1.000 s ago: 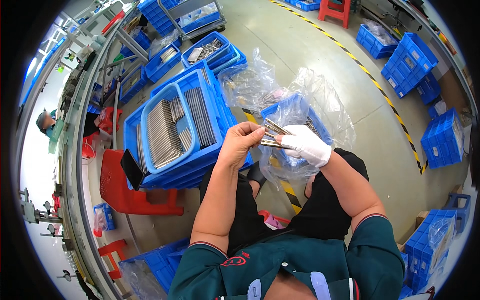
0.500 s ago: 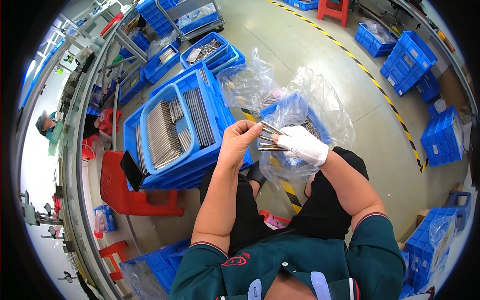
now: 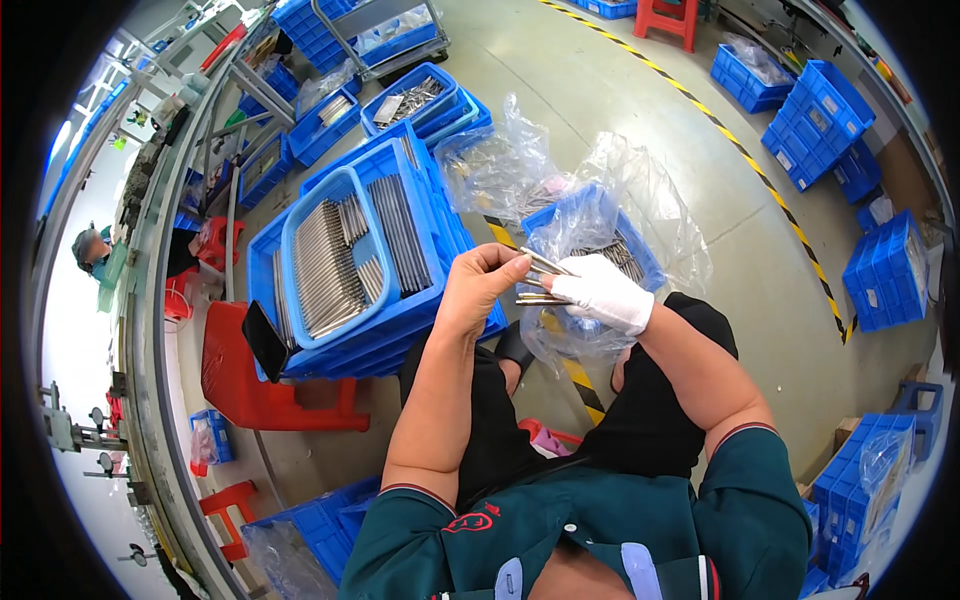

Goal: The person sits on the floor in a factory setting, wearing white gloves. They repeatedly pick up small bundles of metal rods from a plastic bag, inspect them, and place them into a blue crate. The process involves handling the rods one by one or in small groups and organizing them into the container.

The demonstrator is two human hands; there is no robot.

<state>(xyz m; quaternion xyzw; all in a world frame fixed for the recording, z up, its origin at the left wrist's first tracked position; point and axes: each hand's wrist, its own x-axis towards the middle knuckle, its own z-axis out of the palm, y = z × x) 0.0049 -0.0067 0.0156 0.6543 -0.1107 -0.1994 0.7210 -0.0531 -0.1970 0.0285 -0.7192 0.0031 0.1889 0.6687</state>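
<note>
Several thin metal rods (image 3: 540, 299) stick out of my right hand (image 3: 606, 296), which wears a white glove and is closed around them. My bare left hand (image 3: 476, 286) pinches the ends of the upper rods between thumb and fingers. Both hands hover over the near side of a blue crate (image 3: 652, 272) lined with clear plastic, where more metal rods (image 3: 618, 256) lie loose. To the left, a light blue tray (image 3: 291, 232) holds neat rows of silver rods (image 3: 325, 262). It rests on a larger blue crate, beside a bundle of darker rods (image 3: 397, 232).
A red stool (image 3: 235, 365) stands left of my legs, near a long metal workbench (image 3: 150, 300). Clear plastic bags (image 3: 505, 160) spread beyond the crate. Blue crates (image 3: 818, 125) are stacked at right. Another person (image 3: 92, 248) is at far left.
My left fingertips have shifted slightly right along the upper rods, closer to the glove. The rods in my grip have moved a little; both hands still hold them.
</note>
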